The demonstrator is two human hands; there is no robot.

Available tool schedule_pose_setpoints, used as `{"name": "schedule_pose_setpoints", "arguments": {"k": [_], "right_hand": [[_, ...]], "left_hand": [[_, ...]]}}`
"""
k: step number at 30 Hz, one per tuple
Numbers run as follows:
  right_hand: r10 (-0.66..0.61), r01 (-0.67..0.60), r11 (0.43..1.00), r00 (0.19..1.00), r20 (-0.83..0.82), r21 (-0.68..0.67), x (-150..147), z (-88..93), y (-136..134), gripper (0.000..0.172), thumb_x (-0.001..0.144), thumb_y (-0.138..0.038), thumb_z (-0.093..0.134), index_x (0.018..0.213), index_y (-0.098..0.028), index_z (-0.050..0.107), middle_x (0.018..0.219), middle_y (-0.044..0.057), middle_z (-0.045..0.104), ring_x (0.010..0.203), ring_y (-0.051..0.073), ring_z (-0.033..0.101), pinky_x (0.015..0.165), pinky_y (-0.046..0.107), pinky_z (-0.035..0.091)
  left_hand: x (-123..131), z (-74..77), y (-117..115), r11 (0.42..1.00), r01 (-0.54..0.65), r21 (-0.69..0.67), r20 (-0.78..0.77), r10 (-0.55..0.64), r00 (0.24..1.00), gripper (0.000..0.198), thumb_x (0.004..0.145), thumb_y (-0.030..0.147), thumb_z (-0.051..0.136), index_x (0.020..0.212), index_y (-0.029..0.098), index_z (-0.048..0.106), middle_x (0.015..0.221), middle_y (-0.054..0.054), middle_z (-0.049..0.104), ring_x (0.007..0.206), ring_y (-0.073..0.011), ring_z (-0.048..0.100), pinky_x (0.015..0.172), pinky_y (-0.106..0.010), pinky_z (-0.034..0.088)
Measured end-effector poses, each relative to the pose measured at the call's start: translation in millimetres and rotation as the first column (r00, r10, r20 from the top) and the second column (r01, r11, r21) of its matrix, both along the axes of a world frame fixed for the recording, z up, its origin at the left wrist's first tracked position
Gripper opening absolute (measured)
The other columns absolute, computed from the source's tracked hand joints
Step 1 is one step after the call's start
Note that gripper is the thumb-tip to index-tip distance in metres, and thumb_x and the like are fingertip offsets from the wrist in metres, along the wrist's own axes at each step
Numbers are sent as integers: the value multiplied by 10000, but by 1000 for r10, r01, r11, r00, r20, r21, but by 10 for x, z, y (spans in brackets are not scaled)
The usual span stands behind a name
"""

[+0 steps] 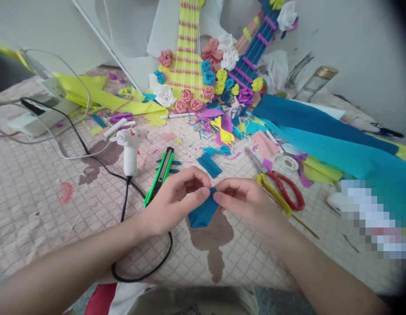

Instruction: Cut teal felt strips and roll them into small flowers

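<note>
A small piece of dark teal crepe paper (203, 213) hangs from the fingertips of both my hands, above the table. My left hand (178, 197) pinches its upper edge between thumb and fingers. Close beside it, my right hand (244, 197) pinches the same edge. Just beyond my fingers lie a flat teal strip (210, 165) and a light blue twisted paper piece (221, 150). A green box cutter (159, 175) rests to the left of my left hand. Scissors with red and yellow handles (281, 192) lie right of my right hand.
A white hot glue gun (130, 153) stands at left, its black cord looping towards me. Two paper-flowered guitar shapes, one yellow (186, 57) and one blue (255, 52), lean at the back. Long blue crepe sheets (337, 144) lie at right. Paper scraps litter the middle.
</note>
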State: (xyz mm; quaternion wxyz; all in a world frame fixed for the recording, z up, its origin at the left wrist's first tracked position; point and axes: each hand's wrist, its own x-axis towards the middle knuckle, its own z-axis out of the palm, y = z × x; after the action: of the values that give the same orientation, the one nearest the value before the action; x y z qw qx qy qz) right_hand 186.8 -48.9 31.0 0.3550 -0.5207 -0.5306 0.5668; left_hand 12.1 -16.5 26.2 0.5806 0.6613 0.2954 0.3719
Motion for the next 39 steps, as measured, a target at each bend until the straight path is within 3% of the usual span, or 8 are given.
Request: {"name": "schedule_pose_setpoints", "arguments": {"k": [3, 8, 14, 30, 39], "right_hand": [[-2, 2, 1000, 1000, 5, 20, -2, -6, -2, 123, 749, -297, 635, 711, -180, 645, 668, 5, 617, 629, 131, 564, 579, 263, 441], [6, -6, 1000, 1000, 18, 26, 8, -7, -5, 140, 769, -302, 621, 706, -179, 644, 667, 2, 614, 639, 129, 566, 592, 261, 441], [11, -11, 1000, 1000, 27, 22, 26, -5, 1, 134, 767, -298, 622, 709, -181, 651, 686, 8, 629, 656, 138, 576, 607, 271, 438], [66, -65, 997, 998, 17, -46, 52, 65, 7, 125, 748, -258, 610, 670, -161, 619, 628, -19, 549, 600, 96, 482, 557, 234, 357], [62, -62, 997, 998, 22, -37, 40, 54, 24, 111, 749, -248, 610, 676, -165, 628, 641, -22, 572, 612, 94, 503, 568, 228, 378]], "left_hand": [[3, 7, 8, 1000, 14, -21, -12, -14, 1000, 214, 872, 284, 499, 732, 153, 595, 756, -28, 580, 745, -136, 532, 674, -244, 447], [33, 4, 17, 984, 4, -179, 47, 5, 999, 89, 784, 214, 627, 752, 150, 574, 716, 4, 552, 664, -102, 522, 597, -208, 451], [42, 26, 35, 960, 9, -279, 78, 13, 997, 90, 746, 162, 661, 760, 138, 576, 715, 14, 556, 647, -86, 529, 595, -195, 452], [35, 57, 48, 967, 27, -253, 8, -26, 1000, 10, 734, 104, 622, 732, 114, 622, 667, 4, 594, 595, -73, 537, 539, -166, 447], [35, 47, 46, 967, 24, -254, -16, -29, 999, 25, 744, 132, 616, 741, 112, 602, 655, 8, 573, 586, -69, 518, 530, -165, 431]]}}
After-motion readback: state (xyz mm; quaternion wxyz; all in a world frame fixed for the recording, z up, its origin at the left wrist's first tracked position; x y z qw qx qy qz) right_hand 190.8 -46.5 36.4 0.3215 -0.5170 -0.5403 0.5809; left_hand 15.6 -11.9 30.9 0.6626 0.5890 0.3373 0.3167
